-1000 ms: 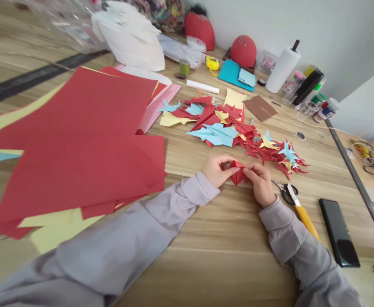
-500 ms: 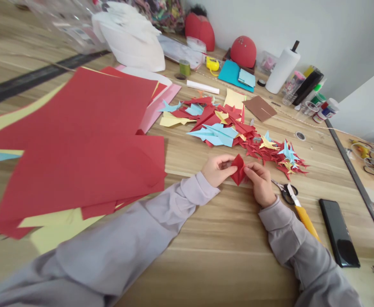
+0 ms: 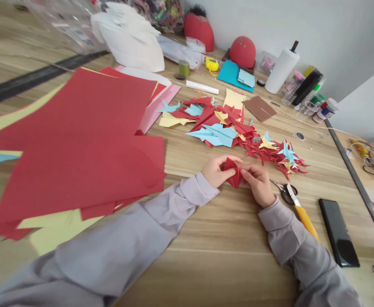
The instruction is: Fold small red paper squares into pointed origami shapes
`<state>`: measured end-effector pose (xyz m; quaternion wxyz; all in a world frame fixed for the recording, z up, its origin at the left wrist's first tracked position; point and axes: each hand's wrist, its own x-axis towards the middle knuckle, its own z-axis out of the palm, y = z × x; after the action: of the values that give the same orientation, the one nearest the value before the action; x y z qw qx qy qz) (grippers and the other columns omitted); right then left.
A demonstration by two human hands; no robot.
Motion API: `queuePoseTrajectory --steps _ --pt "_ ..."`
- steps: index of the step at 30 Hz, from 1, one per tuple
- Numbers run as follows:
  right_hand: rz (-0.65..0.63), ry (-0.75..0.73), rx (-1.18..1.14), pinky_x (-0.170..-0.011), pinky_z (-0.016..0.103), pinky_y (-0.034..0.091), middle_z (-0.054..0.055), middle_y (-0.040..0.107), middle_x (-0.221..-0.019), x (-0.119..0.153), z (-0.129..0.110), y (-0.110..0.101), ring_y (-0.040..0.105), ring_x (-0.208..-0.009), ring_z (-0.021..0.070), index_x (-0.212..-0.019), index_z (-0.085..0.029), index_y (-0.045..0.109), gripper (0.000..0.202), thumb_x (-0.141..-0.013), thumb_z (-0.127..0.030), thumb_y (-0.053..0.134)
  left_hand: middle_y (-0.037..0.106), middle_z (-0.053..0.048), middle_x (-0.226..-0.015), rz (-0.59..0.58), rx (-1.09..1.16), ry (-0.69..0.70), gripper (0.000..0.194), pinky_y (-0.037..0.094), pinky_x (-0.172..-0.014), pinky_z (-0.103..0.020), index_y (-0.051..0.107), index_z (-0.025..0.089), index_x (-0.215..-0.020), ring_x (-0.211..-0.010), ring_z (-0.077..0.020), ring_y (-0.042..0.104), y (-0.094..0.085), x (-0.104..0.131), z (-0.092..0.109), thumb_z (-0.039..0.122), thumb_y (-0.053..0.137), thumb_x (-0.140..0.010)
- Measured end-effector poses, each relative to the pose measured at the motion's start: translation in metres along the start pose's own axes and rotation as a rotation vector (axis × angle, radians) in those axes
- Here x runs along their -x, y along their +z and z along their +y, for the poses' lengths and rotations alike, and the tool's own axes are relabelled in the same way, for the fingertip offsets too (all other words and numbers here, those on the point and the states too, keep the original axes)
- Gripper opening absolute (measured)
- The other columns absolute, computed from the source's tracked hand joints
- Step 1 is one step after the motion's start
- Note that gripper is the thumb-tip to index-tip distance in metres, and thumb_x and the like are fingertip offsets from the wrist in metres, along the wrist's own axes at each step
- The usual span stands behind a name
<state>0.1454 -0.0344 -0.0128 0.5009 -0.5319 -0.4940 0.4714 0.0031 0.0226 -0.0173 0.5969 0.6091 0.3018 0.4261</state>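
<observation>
A small folded piece of red paper [image 3: 233,177] is held just above the wooden table, between both hands. My left hand [image 3: 217,170] grips its left side, thumb in front and fingers behind. On its right edge, my right hand [image 3: 258,181] pinches the paper with thumb and fingertips. Beyond the hands lies a long pile of folded red, blue and yellow paper pieces [image 3: 214,134]. Large red sheets [image 3: 94,111] are stacked with yellow and pink ones at the left.
Scissors [image 3: 286,192], a yellow-handled cutter [image 3: 306,221] and a black phone [image 3: 339,232] lie to the right of my right hand. Farther back are a brown paper [image 3: 259,108], a white roll [image 3: 282,70], a yellow tape measure [image 3: 211,64] and bottles.
The folded red paper has shifted slightly left and tilted between my fingers. My right hand has moved a little left with it, closer to my left hand.
</observation>
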Motion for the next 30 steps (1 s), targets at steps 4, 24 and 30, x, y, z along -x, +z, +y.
queuePoseTrajectory --steps 4,24,30 --pt "-0.006 -0.002 0.013 -0.049 0.024 0.045 -0.002 0.060 -0.058 0.0001 -0.0008 0.0006 0.052 -0.048 0.0103 -0.074 -0.018 0.063 0.022 -0.073 -0.040 0.062 0.056 -0.002 -0.069 -0.009 -0.047 0.081 0.010 0.044 -0.064 -0.025 0.066 0.014 -0.070 -0.069 -0.0137 0.055 -0.0007 0.0001 0.0005 0.018 0.058 -0.066" --pt "0.001 -0.027 -0.019 -0.048 0.023 0.044 -0.003 0.057 -0.056 -0.0007 -0.0036 0.0008 0.051 -0.048 0.0095 -0.070 -0.018 0.060 0.021 -0.075 -0.039 0.061 0.060 -0.002 -0.067 0.021 0.117 0.047 0.007 0.045 -0.063 -0.025 0.070 0.015 -0.066 -0.066 -0.0128 0.057 -0.0012 -0.0046 -0.0029 0.018 0.066 -0.062" --pt "0.023 -0.036 -0.019 -0.047 0.021 0.043 -0.003 0.056 -0.054 -0.0012 -0.0026 0.0002 0.050 -0.047 0.0085 -0.069 -0.018 0.059 0.021 -0.075 -0.037 0.061 0.062 -0.003 -0.068 0.033 0.092 0.044 0.008 0.045 -0.064 -0.025 0.069 0.014 -0.066 -0.067 -0.0135 0.057 -0.0017 -0.0042 -0.0050 0.021 0.067 -0.063"
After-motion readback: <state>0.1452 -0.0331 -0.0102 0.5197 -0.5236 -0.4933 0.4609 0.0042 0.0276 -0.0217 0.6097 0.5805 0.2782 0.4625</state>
